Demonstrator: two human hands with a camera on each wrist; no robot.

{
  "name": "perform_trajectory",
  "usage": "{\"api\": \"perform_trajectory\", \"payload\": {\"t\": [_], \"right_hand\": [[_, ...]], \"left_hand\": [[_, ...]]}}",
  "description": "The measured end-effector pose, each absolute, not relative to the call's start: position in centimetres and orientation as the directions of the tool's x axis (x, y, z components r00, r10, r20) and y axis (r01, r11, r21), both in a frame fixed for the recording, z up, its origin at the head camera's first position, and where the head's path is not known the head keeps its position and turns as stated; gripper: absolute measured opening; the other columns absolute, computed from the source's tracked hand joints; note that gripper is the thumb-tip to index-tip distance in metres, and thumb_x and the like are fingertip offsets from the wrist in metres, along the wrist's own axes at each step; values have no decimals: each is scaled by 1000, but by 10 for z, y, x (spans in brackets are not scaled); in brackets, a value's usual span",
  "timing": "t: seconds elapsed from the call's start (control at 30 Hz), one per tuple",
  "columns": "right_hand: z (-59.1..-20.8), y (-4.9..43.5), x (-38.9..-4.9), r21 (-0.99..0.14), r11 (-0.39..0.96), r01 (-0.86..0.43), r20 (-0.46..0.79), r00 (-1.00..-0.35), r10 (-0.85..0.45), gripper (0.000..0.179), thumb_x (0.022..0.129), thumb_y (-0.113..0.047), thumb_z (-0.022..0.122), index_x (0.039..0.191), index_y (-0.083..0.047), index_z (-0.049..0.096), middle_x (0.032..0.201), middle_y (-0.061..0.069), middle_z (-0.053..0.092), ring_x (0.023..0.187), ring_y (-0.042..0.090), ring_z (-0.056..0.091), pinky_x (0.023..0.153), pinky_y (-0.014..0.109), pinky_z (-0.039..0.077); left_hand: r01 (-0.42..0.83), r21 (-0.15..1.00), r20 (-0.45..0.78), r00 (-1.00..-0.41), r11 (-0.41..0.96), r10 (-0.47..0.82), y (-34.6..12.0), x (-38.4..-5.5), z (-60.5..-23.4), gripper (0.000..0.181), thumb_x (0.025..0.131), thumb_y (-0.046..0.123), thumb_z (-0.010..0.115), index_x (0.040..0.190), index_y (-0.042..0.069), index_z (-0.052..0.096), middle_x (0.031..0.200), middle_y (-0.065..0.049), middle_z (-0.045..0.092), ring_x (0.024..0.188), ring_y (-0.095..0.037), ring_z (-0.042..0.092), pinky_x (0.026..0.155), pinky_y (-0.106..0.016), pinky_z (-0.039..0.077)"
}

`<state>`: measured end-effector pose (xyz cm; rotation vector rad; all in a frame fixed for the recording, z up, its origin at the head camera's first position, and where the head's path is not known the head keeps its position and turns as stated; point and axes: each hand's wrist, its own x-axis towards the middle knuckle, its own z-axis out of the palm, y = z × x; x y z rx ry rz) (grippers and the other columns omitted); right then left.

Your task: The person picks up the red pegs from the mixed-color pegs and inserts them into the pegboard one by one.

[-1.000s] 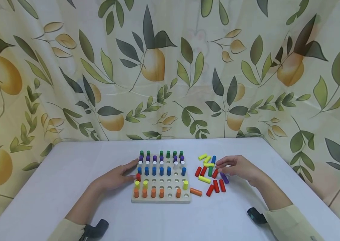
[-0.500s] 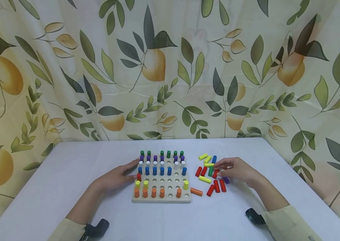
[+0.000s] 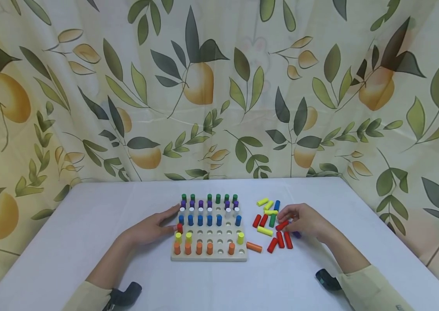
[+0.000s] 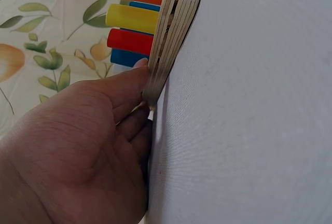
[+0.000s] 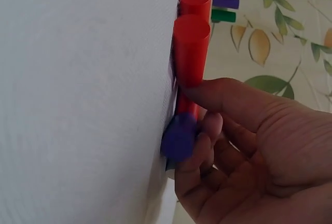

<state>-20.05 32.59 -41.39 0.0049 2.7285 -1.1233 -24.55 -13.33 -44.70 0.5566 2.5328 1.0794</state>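
Observation:
A wooden pegboard (image 3: 208, 259) with rows of coloured pegs lies on the table in the head view. My left hand (image 3: 148, 227) rests against its left side, thumb and index finger spread along the edge by a red peg (image 3: 179, 227). In the left wrist view the left thumb (image 4: 129, 81) touches the board's edge (image 4: 174, 32). To the right of the board, my right hand (image 3: 306, 222) pinches a loose red peg (image 3: 281, 226) low among the others. In the right wrist view a purple peg (image 5: 179, 138) sits right at the curled fingers, partly covering what lies behind.
Loose yellow (image 3: 265, 231), red, blue and green (image 3: 272, 221) pegs lie around the right hand. An orange peg (image 3: 254, 247) lies by the board's right front corner. White cloth (image 3: 219, 289) covers the table, and a patterned curtain (image 3: 219, 129) hangs behind it.
The right hand has come down and slightly toward the person onto the red peg, which has turned to lie more sideways. The left hand stays at the board.

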Motion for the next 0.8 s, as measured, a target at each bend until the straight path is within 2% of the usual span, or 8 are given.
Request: {"api": "perform_trajectory", "payload": {"t": [0.13, 0.3, 0.53, 0.8], "right_hand": [[-413, 324, -200, -679, 731, 66, -191, -977, -90, 25, 83, 2, 81, 103, -9, 72, 94, 3, 67, 90, 25, 54, 69, 34, 52], [-414, 325, -200, -675, 736, 56, -199, -974, -109, 24, 85, -1, 81, 106, -11, 72, 96, 4, 65, 89, 25, 51, 67, 31, 48], [-412, 327, -201, -647, 762, 33, -220, -965, -144, 24, 91, -8, 78, 115, -15, 77, 107, 4, 65, 102, 28, 51, 78, 37, 48], [-410, 328, -201, -656, 754, 37, -234, -960, -156, 22, 92, -15, 79, 114, -15, 76, 113, 4, 66, 110, 29, 52, 88, 46, 52]], "left_hand": [[215, 745, -149, -869, 631, 472, -134, -246, -448, 70, 101, 26, 65, 164, 26, 33, 168, -7, 28, 155, -36, 17, 120, -63, 20], [206, 749, -157, -869, 630, 470, -134, -247, -448, 71, 101, 26, 66, 164, 26, 33, 168, -7, 28, 155, -36, 17, 120, -63, 20], [195, 731, -172, -874, 654, 453, -132, -245, -443, 69, 101, 26, 66, 163, 26, 35, 168, -7, 30, 155, -36, 19, 120, -62, 21], [198, 690, -201, -872, 696, 447, -128, -243, -432, 70, 100, 26, 69, 162, 21, 37, 166, -12, 32, 154, -39, 22, 119, -63, 23]]}}
